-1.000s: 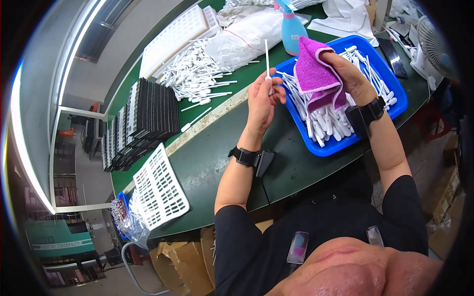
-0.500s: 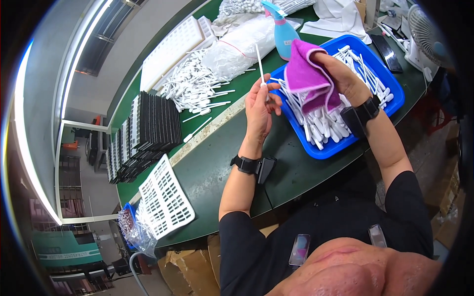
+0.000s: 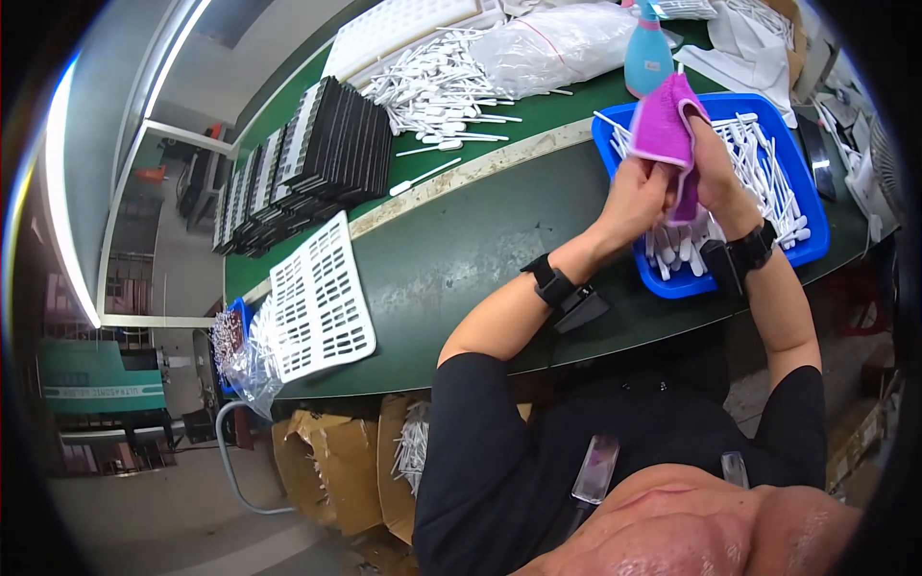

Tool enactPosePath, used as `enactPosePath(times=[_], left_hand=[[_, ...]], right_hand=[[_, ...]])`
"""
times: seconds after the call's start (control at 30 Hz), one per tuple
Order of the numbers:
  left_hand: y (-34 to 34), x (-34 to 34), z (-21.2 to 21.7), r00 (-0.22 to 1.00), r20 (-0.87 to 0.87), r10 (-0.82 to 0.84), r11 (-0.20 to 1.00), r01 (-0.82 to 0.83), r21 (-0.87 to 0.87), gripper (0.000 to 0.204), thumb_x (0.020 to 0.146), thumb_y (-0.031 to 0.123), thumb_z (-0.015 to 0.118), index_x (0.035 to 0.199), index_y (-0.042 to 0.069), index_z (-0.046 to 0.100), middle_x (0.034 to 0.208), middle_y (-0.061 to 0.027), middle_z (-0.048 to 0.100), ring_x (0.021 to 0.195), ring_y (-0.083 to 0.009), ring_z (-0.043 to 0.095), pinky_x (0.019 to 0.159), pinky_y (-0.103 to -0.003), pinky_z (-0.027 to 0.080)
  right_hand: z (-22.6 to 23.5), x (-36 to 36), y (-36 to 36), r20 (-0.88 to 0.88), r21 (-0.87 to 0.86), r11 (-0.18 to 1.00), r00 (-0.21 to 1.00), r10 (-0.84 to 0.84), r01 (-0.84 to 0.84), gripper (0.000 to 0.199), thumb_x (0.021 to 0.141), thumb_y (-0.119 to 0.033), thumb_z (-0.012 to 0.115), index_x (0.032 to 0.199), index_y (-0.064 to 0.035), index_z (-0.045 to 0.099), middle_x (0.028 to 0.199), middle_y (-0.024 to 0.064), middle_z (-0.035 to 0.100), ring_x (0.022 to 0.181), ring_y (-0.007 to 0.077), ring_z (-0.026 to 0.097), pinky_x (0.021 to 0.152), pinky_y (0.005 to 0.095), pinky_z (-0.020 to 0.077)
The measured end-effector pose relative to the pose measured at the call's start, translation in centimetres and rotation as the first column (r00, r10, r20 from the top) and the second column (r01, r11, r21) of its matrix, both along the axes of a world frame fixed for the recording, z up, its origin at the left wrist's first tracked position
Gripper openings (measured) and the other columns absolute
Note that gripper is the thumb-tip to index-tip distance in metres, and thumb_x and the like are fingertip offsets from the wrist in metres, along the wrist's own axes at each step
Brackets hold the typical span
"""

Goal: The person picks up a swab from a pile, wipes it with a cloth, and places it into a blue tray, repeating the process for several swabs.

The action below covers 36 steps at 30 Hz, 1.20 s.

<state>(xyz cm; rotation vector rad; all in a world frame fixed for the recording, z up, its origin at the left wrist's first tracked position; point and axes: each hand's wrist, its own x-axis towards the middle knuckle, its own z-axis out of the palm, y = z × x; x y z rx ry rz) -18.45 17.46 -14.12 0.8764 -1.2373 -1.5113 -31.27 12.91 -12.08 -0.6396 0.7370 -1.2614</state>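
Observation:
Over the blue tray [image 3: 814, 252], my two hands meet at a purple cloth [image 3: 663, 130]. My right hand [image 3: 718, 173] is closed around the cloth from the right. My left hand [image 3: 638, 200] is pinched at the cloth's lower left, holding a white plastic stick mostly hidden by the cloth and fingers. What looks like the stick's thin tip [image 3: 680, 68] pokes out above the fold. Beneath the hands, the tray holds many white plastic sticks [image 3: 768, 182] with one thicker end, lying in a loose heap.
A blue spray bottle [image 3: 648, 58] stands behind the tray, beside a clear plastic bag [image 3: 552, 48]. More white sticks [image 3: 437, 91] are piled left of it. Stacked black racks [image 3: 331, 144] and a white slotted plate [image 3: 322, 302] lie farther left. A phone [image 3: 816, 163] rests right of the tray.
My left hand has moved right with the white stick, from beside the tray to the purple cloth. The cloth is now folded around the stick. The whole view has shifted.

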Motion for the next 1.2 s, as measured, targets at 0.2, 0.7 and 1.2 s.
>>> enactPosePath(times=[0.2,0.7,1.2], left_hand=[[0.4,1.3,1.3,0.997,0.006,-0.076,0.995,0.076,0.062,0.022,0.093,0.019,0.047,0.084,0.002,0.057,0.062,-0.0034,0.057,0.045,-0.0080,0.052,0.038,-0.021,0.038],[-0.5,5.0,4.7,0.903,0.383,0.197,0.971,-0.127,-0.200,0.022,0.086,0.020,0.061,0.076,0.001,0.067,0.053,0.0004,0.054,0.047,-0.0052,0.047,0.042,-0.022,0.035],[-1.6,6.4,4.4,0.987,-0.029,0.160,0.986,-0.158,0.060,0.024,0.091,0.024,0.054,0.081,0.004,0.064,0.065,0.0011,0.055,0.051,-0.0039,0.049,0.042,-0.017,0.034]], right_hand=[[-0.7,-3.0,-1.5,-0.026,-0.131,0.842,0.851,0.525,-0.524,0.027,0.093,-0.026,0.042,0.103,-0.0051,0.056,0.084,0.0050,0.063,0.069,0.0137,0.061,0.061,0.0265,0.0517],[-0.2,-1.3,0.2,-0.472,-0.339,0.882,0.870,0.142,-0.328,0.034,0.092,-0.013,0.046,0.124,-0.0023,0.047,0.116,0.0055,0.054,0.100,0.0109,0.052,0.085,0.0256,0.0443],[-0.2,-1.1,-0.2,-0.687,-0.234,0.859,0.703,0.184,-0.454,0.031,0.089,-0.019,0.046,0.113,-0.0009,0.055,0.104,0.0073,0.059,0.092,0.0134,0.054,0.079,0.0273,0.0452]])
